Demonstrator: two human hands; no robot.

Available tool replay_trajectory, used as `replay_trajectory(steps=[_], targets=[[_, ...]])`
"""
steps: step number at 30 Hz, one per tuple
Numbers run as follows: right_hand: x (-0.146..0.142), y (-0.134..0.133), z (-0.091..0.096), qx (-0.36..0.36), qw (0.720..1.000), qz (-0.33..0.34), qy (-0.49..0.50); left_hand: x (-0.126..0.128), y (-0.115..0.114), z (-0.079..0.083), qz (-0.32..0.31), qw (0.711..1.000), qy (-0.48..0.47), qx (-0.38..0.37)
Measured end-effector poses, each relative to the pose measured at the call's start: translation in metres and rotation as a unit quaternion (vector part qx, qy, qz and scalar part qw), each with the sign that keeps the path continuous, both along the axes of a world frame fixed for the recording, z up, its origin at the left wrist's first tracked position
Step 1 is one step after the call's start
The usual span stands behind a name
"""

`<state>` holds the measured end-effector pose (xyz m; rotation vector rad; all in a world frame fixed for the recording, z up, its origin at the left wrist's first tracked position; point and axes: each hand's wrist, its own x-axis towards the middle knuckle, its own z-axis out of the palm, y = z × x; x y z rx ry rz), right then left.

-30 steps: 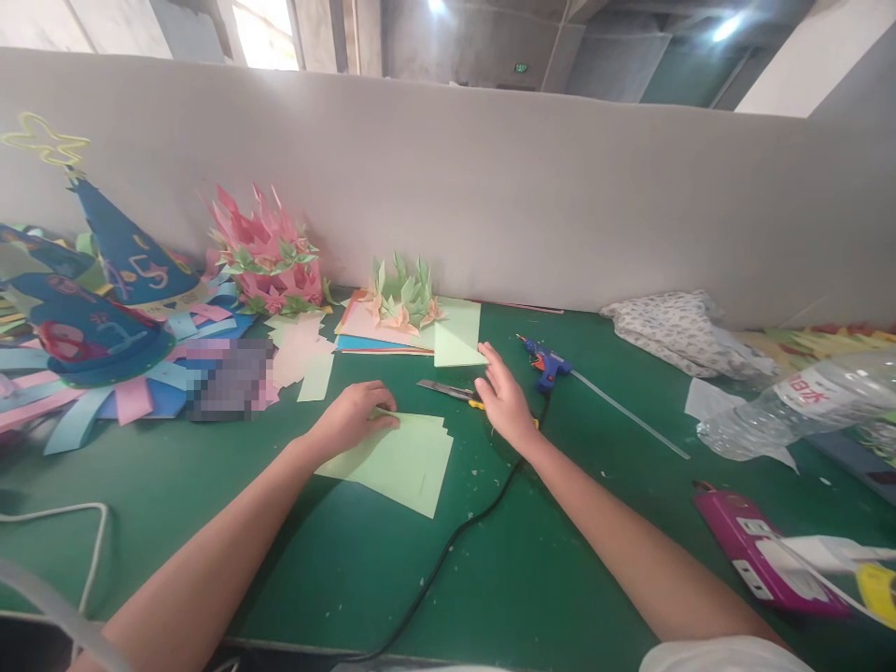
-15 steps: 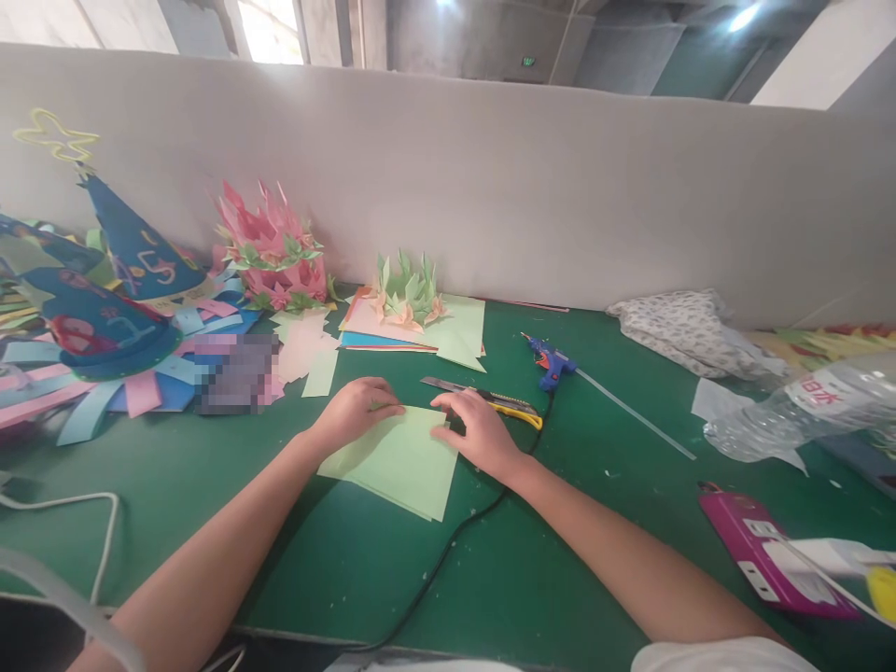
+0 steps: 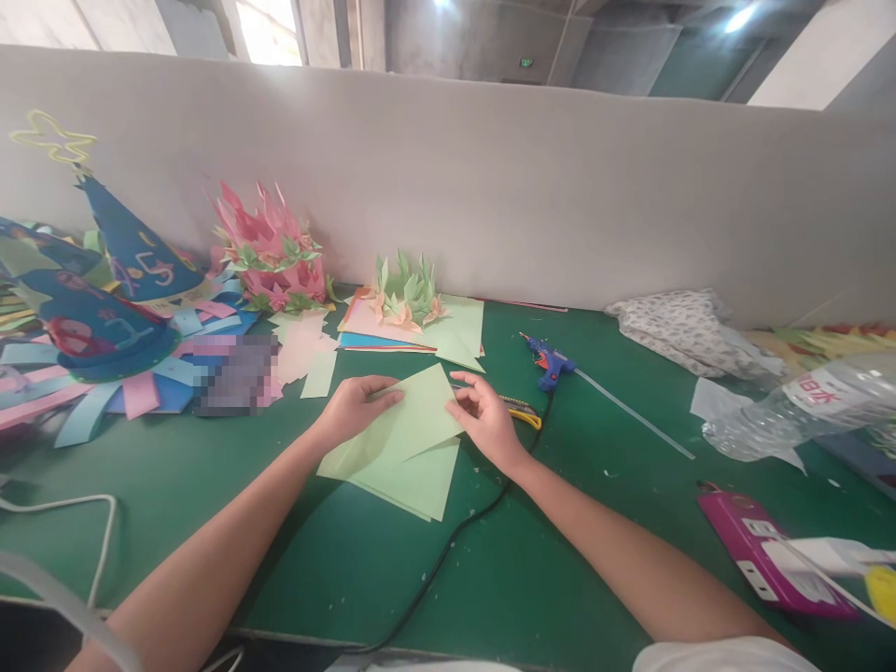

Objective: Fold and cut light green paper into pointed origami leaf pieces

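Note:
A light green sheet of paper (image 3: 424, 408) is raised and tilted between my two hands. My left hand (image 3: 356, 409) pinches its left edge, thumb on top. On its right edge my right hand (image 3: 484, 420) has thumb and fingers closed. Beneath lie more light green sheets (image 3: 413, 485), slightly out of line with one another, flat on the green table (image 3: 350, 579). Just beyond my right hand is a yellow utility knife (image 3: 526, 417), its blade end hidden by the hand and the raised sheet.
Farther back are a blue glue gun (image 3: 552, 364) with a glue stick, a green paper crown (image 3: 408, 294) on coloured sheets, and pink paper crowns (image 3: 270, 247). Blue cone hats (image 3: 140, 247) stand left. A bottle (image 3: 791, 406) and a magenta power strip (image 3: 763, 551) lie right; a black cord (image 3: 448, 551) crosses the front.
One light green sheet has come up off the stack, its far corner lifted, with both hands on it. My right hand has turned and now covers more of the knife.

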<state>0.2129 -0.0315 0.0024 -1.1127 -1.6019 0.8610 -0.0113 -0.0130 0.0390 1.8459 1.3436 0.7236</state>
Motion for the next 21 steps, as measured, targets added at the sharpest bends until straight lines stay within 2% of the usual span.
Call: replay_trajectory(steps=[6,12,16,21], targets=[[0.001,-0.001,0.000,0.036,0.999,-0.036,-0.013,-0.007,-0.002,0.010,-0.081,0.993,0.006,-0.087],[0.000,-0.004,0.004,0.089,0.994,-0.010,-0.061,-0.007,-0.007,0.020,-0.172,0.963,-0.059,-0.201],[0.000,-0.006,0.010,0.153,0.983,0.039,-0.096,-0.008,-0.008,0.018,-0.163,0.966,-0.056,-0.194],[0.000,-0.008,0.013,0.204,0.967,0.064,-0.141,0.003,-0.011,0.009,-0.167,0.941,-0.109,-0.274]])
